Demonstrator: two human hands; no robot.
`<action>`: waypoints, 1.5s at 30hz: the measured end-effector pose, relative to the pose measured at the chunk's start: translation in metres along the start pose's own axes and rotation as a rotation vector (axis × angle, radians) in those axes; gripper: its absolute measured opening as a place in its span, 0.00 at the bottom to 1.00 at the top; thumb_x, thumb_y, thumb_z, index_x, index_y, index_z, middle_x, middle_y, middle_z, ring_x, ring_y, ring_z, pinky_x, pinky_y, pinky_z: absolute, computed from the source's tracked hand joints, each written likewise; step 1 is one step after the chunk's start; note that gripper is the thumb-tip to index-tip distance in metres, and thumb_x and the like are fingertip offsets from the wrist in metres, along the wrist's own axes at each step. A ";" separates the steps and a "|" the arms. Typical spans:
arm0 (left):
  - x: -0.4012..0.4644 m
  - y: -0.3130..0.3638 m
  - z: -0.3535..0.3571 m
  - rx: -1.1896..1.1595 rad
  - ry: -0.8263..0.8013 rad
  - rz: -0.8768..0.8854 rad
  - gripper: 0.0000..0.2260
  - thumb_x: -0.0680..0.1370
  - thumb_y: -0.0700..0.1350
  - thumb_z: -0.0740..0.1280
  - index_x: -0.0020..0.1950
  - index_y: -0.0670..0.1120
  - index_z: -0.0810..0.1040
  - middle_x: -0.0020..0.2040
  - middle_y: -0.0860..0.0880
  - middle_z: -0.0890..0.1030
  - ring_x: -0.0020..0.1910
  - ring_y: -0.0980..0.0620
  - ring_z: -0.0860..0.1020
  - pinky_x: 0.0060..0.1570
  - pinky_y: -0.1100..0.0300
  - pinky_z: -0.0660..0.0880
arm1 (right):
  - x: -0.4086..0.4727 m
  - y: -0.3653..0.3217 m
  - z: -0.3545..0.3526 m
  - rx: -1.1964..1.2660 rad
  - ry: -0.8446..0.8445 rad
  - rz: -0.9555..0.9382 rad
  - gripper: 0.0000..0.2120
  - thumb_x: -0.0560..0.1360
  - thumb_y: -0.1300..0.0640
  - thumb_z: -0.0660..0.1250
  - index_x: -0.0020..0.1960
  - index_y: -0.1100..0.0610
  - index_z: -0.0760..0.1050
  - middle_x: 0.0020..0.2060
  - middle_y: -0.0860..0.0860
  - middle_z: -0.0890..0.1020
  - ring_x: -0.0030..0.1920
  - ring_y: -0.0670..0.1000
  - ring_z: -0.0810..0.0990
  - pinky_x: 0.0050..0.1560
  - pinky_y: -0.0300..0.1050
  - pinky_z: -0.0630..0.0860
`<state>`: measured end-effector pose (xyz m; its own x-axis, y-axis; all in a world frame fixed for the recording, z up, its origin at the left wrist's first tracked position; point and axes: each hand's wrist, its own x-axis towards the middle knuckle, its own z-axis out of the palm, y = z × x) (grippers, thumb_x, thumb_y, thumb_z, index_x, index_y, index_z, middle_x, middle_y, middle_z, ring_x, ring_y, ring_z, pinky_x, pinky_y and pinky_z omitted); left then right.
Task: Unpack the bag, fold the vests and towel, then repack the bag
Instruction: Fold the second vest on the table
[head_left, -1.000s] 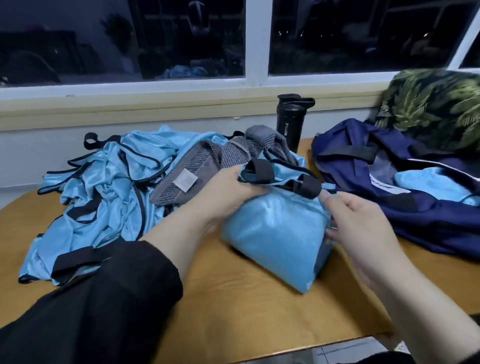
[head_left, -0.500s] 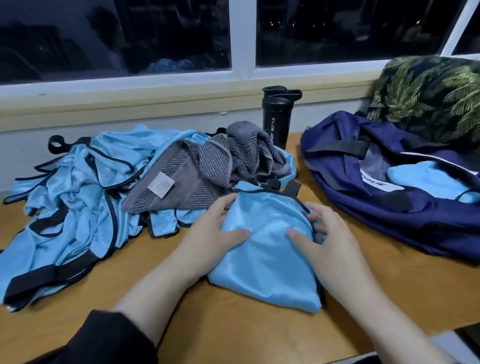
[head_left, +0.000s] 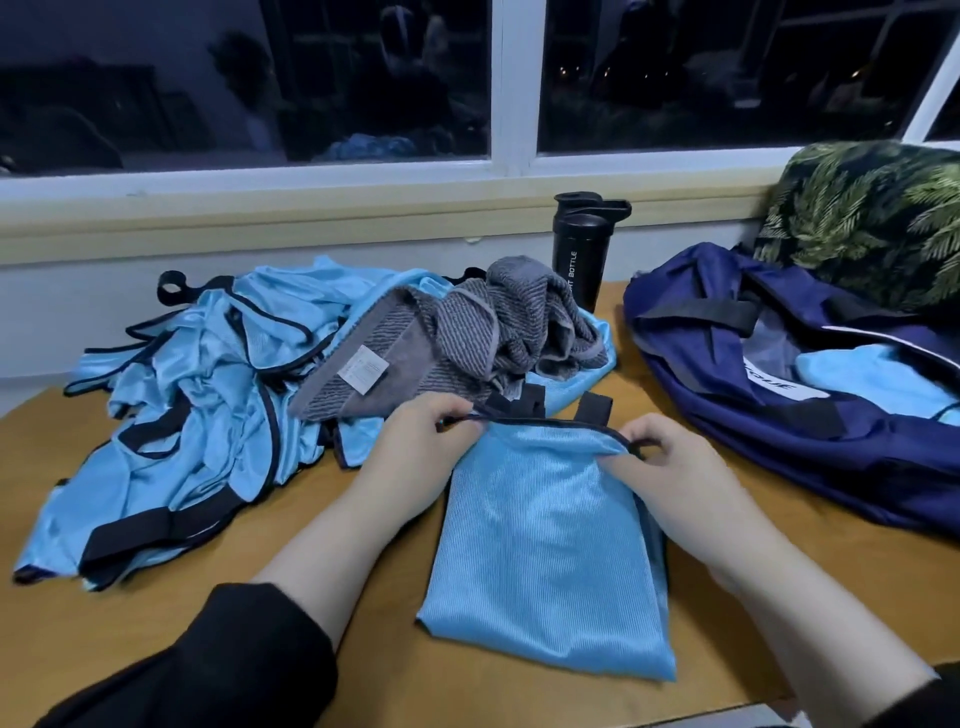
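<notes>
— Where's the folded vest (head_left: 545, 540)?
— Flat on the counter (head_left: 779, 545), its dark-trimmed top edge pinched by both hands: left hand (head_left: 415, 452) at one corner, right hand (head_left: 670, 467) at the other, fingers (head_left: 641, 434) curled onto it.
— And the towel (head_left: 467, 332)?
— Just beyond the left fingers, atop the vest pile (head_left: 197, 395). The bag (head_left: 779, 395) lies beyond the right ones.

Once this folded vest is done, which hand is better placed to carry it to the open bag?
Probably the right hand: it pinches the folded vest on the side nearer the navy bag. The left hand would have to cross over.
</notes>
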<state>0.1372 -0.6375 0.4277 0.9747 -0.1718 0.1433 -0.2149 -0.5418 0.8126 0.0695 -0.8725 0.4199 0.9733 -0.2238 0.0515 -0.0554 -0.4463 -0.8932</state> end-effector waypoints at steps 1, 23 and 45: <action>0.002 -0.001 0.002 -0.098 -0.020 -0.006 0.05 0.80 0.46 0.70 0.48 0.49 0.85 0.44 0.55 0.84 0.45 0.56 0.80 0.46 0.59 0.71 | -0.001 -0.002 -0.004 0.033 -0.033 0.007 0.09 0.75 0.54 0.75 0.45 0.57 0.76 0.30 0.53 0.78 0.30 0.49 0.71 0.32 0.43 0.62; 0.030 -0.023 0.011 -0.255 -0.127 -0.008 0.08 0.83 0.46 0.65 0.44 0.48 0.77 0.34 0.53 0.75 0.36 0.54 0.71 0.41 0.56 0.67 | 0.050 0.031 -0.003 0.222 0.118 -0.045 0.07 0.81 0.60 0.66 0.50 0.49 0.80 0.36 0.44 0.80 0.29 0.46 0.71 0.32 0.45 0.68; 0.019 -0.006 0.010 0.373 -0.285 0.067 0.33 0.74 0.61 0.74 0.75 0.62 0.62 0.72 0.56 0.72 0.72 0.53 0.69 0.72 0.52 0.65 | 0.048 0.025 -0.009 -0.474 -0.174 -0.165 0.33 0.71 0.39 0.75 0.73 0.42 0.70 0.62 0.40 0.78 0.62 0.43 0.76 0.64 0.42 0.71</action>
<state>0.1560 -0.6460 0.4198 0.9134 -0.4068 -0.0145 -0.3349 -0.7713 0.5413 0.1126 -0.9027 0.4038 0.9979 0.0114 0.0633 0.0459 -0.8153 -0.5773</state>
